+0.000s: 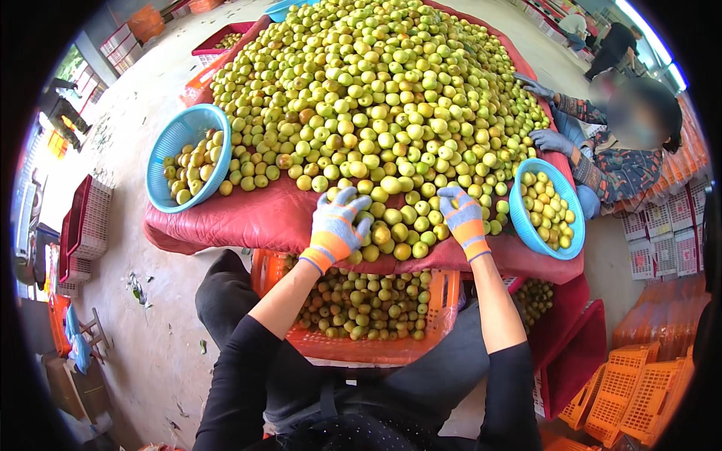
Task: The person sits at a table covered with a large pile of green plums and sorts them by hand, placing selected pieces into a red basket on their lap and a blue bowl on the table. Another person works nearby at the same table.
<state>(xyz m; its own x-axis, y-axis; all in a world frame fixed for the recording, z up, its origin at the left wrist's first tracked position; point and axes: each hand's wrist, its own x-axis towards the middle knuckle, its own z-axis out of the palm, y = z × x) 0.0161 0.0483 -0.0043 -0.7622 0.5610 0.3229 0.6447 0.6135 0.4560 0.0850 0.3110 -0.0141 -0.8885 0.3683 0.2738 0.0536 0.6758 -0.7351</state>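
Note:
A large heap of green-yellow round fruit (389,96) covers a table with a red padded cloth (237,217). My left hand (339,224), in a grey and orange knit glove, touches fruit at the heap's near edge, fingers spread. Opposite it, my right hand (463,219) in a matching glove rests its fingers at the fruit too. Several fruits lie between the hands, near the cloth's front edge. Whether either hand grips a fruit is not plain. An orange plastic crate (361,349) of fruit stands below the table edge, between my legs.
Blue plastic baskets holding fruit stand left (153,163) and right (522,225) on the table. A co-worker's gloved hands (551,141) touch the heap's right side. Dark red crates (569,349) stand beside my right leg, and orange crates (620,383) lie further right. Stacked crates (93,220) stand left.

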